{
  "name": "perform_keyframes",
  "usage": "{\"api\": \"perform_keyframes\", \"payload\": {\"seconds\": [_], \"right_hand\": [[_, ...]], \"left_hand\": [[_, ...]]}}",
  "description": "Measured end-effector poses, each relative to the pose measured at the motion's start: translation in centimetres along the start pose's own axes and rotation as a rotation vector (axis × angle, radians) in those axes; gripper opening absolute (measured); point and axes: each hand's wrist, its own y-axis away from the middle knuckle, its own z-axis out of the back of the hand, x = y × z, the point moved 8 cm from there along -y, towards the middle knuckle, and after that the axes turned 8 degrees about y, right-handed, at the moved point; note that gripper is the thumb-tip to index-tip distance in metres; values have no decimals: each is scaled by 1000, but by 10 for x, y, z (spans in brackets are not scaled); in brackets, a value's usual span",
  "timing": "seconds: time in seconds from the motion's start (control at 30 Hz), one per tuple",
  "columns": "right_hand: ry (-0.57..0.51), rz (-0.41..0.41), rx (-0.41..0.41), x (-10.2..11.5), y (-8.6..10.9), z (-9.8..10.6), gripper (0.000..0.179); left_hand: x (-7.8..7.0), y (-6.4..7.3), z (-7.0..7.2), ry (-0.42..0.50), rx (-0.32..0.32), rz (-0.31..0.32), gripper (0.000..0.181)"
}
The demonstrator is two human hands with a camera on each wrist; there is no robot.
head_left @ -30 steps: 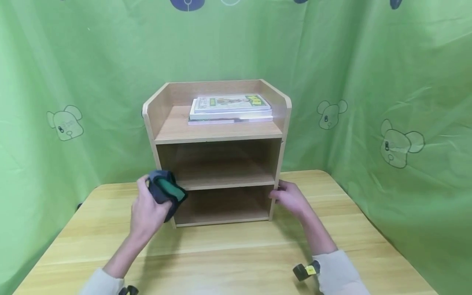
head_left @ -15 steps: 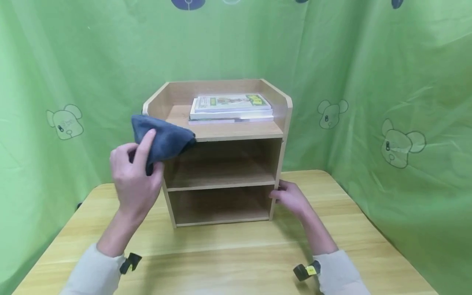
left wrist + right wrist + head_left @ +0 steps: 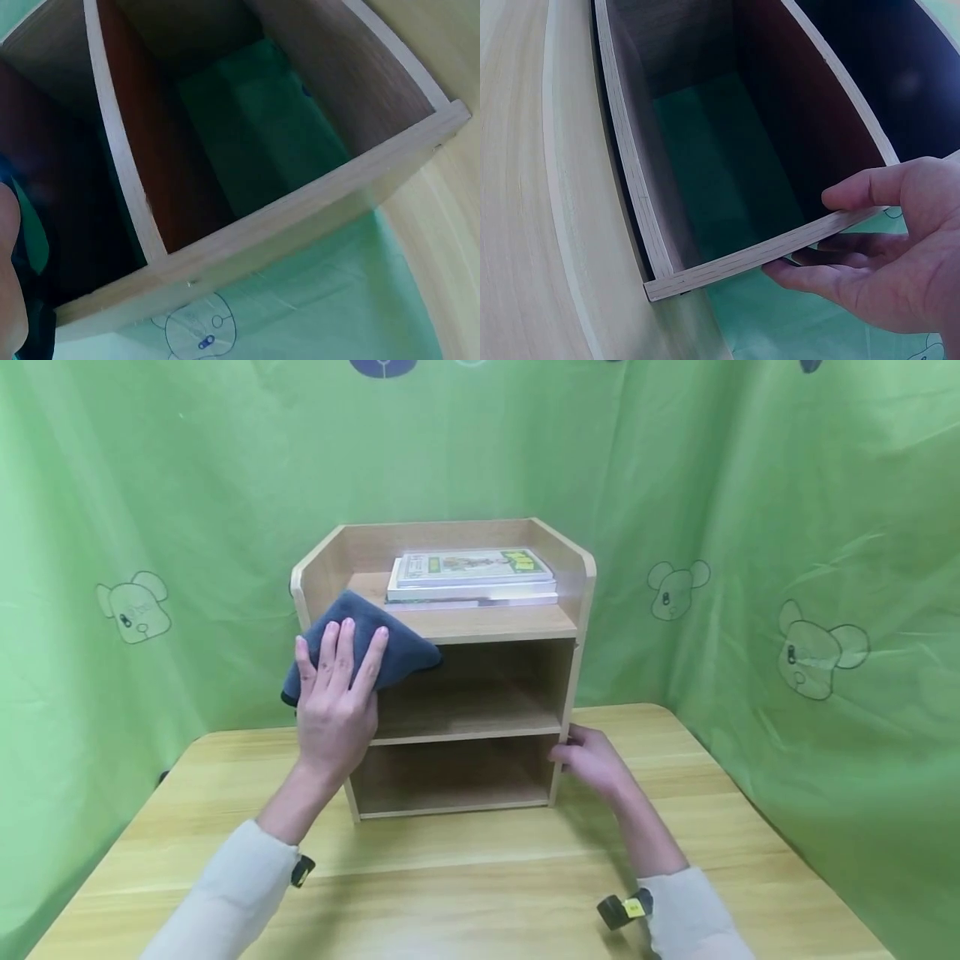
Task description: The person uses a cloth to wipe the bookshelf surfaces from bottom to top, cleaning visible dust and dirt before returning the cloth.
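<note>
A dark blue-grey cloth [image 3: 405,652] covers the left front corner of a small wooden shelf unit [image 3: 465,739]. My left hand [image 3: 335,718] holds this cloth, fingers spread over its outer face. Its thumb is hidden in the head view. At the left edge of the left wrist view, part of that hand [image 3: 9,270] shows beside the cloth's green side. On the other side, my right hand [image 3: 592,764] grips the unit's right side panel low down. In the right wrist view, the thumb [image 3: 862,187] lies inside the panel and other fingers outside it.
Several stacked books [image 3: 472,578] lie on the unit's top shelf. The unit stands on a light wooden table [image 3: 450,877]. Green curtains [image 3: 225,460] with cartoon animal prints hang behind and beside it.
My left hand has risen from the lower left side with the cloth, then moved right across the upper left front corner; the cloth now lies more spread out. My right hand stays in place.
</note>
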Motion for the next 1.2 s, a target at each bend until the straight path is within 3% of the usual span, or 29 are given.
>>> {"api": "perform_keyframes", "payload": {"seconds": [0.13,0.33,0.5,0.6,0.9,1.03,1.2], "right_hand": [[-6,4,3,-1,0,1,68],[-8,-2,2,-4,0,2,67],[-10,2,2,-5,0,3,69],[-15,22,3,-1,0,2,64],[-24,31,-24,1,-2,3,53],[-15,34,-16,0,-2,3,54],[-33,29,-8,0,-1,2,57]], "left_hand": [[-12,-3,-8,28,5,-37,53],[-38,-14,-32,29,84,-97,57],[-74,-26,-58,39,127,-171,61],[-98,-35,-74,18,185,-213,61],[-152,-59,-105,-21,292,-216,60],[-159,-65,-108,-41,322,-238,54],[-146,-64,-98,-6,372,-300,52]]}}
